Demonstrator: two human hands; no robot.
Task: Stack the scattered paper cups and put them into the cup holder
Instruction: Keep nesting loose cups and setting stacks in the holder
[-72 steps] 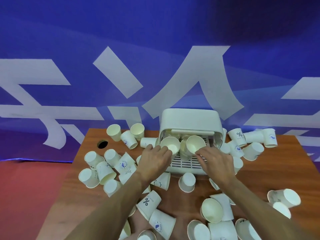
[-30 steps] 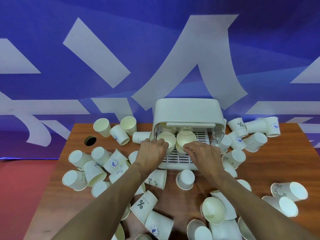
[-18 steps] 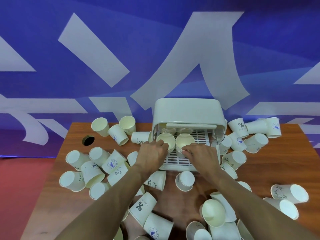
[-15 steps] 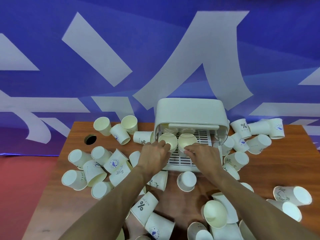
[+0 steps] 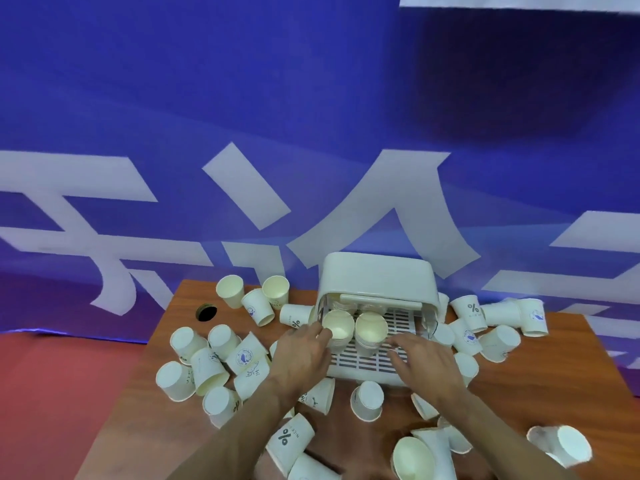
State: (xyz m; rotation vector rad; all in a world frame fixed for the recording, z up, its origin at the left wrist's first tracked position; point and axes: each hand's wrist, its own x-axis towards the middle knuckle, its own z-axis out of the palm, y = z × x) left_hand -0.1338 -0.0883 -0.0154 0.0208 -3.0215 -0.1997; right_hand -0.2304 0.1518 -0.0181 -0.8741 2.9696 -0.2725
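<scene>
Two short stacks of paper cups lie on their sides on the slatted tray of the white cup holder, mouths toward the person: the left stack and the right stack, touching each other under the hinged lid. The left hand has its fingertips against the rim and side of the left stack, fingers curled around it from the left, though how firmly it grips is hard to say. The right hand rests flat on the tray just right of the right stack, fingers spread and closed on nothing. Loose cups are scattered all over the wooden table, most tipped over, several nested in pairs. These cups are very light and thin-walled, so they probably crush or go oval under a hard pinch, and the waxy sides may slide. The rolled rim is the stiffest part and likely the best place to hold a single cup; a stack is better taken around its middle with a wide, gentle wrap, because nested cups stiffen one another. Lying on their sides, the stacks can roll or slide apart, so pushing from the mouth end should keep them together.
</scene>
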